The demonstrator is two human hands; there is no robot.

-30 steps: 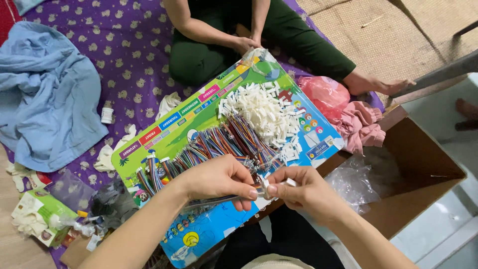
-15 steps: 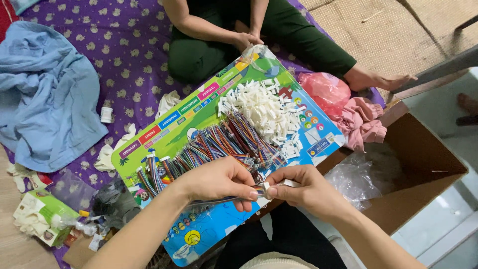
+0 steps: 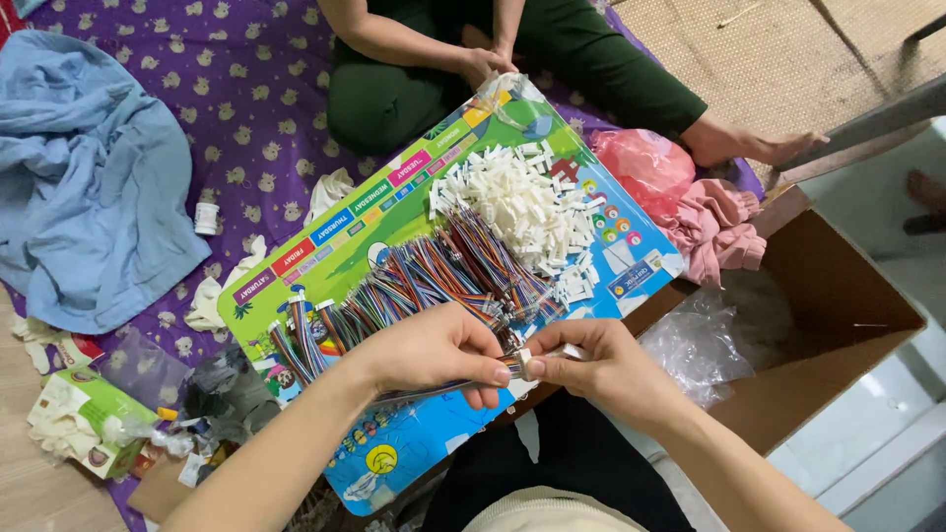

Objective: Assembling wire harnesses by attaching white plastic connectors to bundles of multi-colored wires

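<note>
while both hands meet just above the near edge of the colourful printed board (image 3: 394, 246), the left hand (image 3: 434, 350) pinches a small bundle of multicoloured wires (image 3: 434, 392) between thumb and fingertips, and the right hand (image 3: 601, 365) pinches a small white plastic connector (image 3: 524, 357) at the wire ends, fingers curled close. judging from this, the wire ends are being seated in the connector; it would go best with the wires kept flat and in order, the ends lined up square with the housing, and the push made straight, not at an angle, so no lead bends. both forearms come in from the bottom of the view, wrists level, fingertips almost touching over the joint.

just beyond the hands lie rows of striped wire bundles (image 3: 424, 281) across the board, and farther on a heap of white connectors (image 3: 517, 207). to the right stands an open cardboard box (image 3: 847, 305) with clear plastic bags (image 3: 709, 335) inside. at the far side another person sits cross-legged on a purple patterned sheet (image 3: 246, 89), hands together at the board's far corner. a blue garment (image 3: 89, 167) lies to the left.
</note>
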